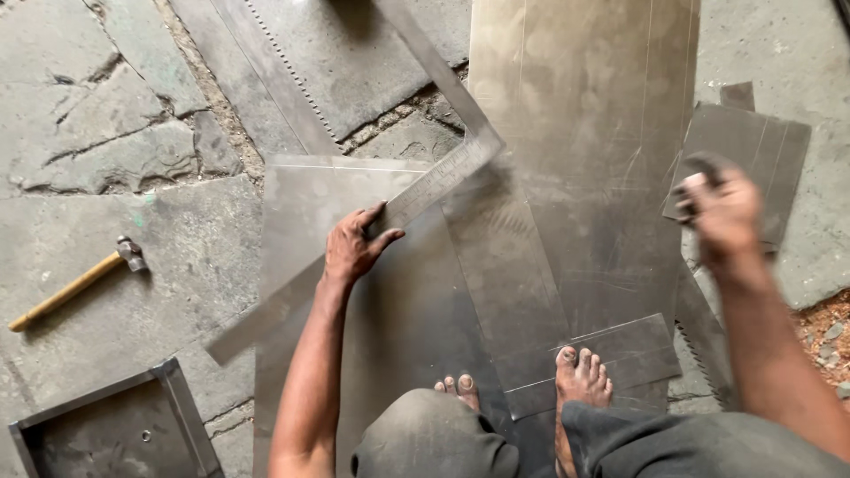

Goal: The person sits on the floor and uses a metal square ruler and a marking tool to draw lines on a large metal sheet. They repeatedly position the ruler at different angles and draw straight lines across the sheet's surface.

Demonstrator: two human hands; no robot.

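Observation:
My left hand (354,246) pinches the long blade of a steel L-shaped square (434,181), thumb and forefinger on either side of it. The square lies across large grey metal sheets (575,133) spread on the stone floor. Its corner points to the far middle, and one arm runs back toward the lower left. My right hand (724,211) is raised at the right and blurred, its fingers curled with something dark at the knuckles. What it grips is unclear. My bare feet (580,376) stand on the sheets, on a smaller rectangular piece (620,350).
A hammer with a wooden handle (75,285) lies on the floor at the left. A shallow metal tray (115,425) sits at the bottom left. Smaller sheet offcuts (761,146) lie at the right. A perforated metal strip (274,62) runs across the top.

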